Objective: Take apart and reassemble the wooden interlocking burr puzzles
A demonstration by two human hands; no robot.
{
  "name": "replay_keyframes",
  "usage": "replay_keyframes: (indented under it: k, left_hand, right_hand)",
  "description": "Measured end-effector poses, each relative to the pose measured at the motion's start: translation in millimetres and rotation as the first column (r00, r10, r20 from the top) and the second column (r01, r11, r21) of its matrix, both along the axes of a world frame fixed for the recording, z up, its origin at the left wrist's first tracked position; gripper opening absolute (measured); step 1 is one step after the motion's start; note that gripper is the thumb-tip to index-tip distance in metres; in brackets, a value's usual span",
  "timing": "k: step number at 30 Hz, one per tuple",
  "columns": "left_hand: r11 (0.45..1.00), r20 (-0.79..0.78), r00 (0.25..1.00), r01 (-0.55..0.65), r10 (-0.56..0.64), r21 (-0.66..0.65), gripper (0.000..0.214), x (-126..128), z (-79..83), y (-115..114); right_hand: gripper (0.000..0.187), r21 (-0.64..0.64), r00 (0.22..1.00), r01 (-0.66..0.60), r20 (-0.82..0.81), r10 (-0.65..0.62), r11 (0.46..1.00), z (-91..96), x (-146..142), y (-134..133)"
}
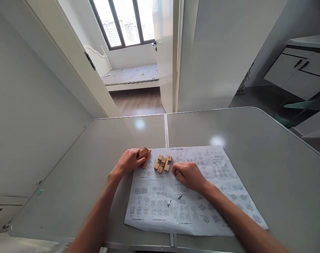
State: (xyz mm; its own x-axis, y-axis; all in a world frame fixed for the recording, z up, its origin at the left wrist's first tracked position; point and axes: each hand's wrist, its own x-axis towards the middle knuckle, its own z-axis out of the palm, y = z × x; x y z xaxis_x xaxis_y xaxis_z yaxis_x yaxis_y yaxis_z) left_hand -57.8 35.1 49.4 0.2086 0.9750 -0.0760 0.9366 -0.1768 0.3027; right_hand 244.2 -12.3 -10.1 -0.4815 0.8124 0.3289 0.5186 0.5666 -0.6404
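My left hand [128, 161] is closed around a few wooden puzzle pieces [144, 154] at the upper left corner of a printed instruction sheet [191, 207]. A cluster of loose notched wooden blocks [162, 164] lies on the sheet between my hands. My right hand [189, 175] rests curled on the paper just right of that cluster, its fingertips close to the blocks; whether it holds anything is hidden.
The sheet lies on a grey folding table [267, 168] with a centre seam [166, 131]. Beyond the far edge stand a white wall and an open doorway [135, 88] to a bedroom. Grey cabinets [299, 70] stand at the right.
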Motion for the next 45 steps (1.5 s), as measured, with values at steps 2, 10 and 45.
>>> replay_keyframes:
  k: [2, 10, 45]
  left_hand:
    - [1.000, 0.005, 1.000, 0.002, -0.002, -0.001, 0.022, -1, -0.9, 0]
    - [0.997, 0.075, 0.995, 0.072, -0.071, -0.009, 0.020, 2, -1.8, 0]
    - [0.962, 0.637, 0.768, 0.222, -0.071, -0.161, 0.037, 67, -11.4, -35]
  right_hand:
    - [0.028, 0.001, 1.000, -0.003, 0.000, 0.003, 1.000, 0.1, 0, 0]
    - [0.029, 0.004, 1.000, -0.005, -0.004, 0.005, 1.000, 1.7, 0, -1]
    - [0.026, -0.249, 0.960, -0.098, -0.278, 0.026, 0.963, 10.8, -1, 0]
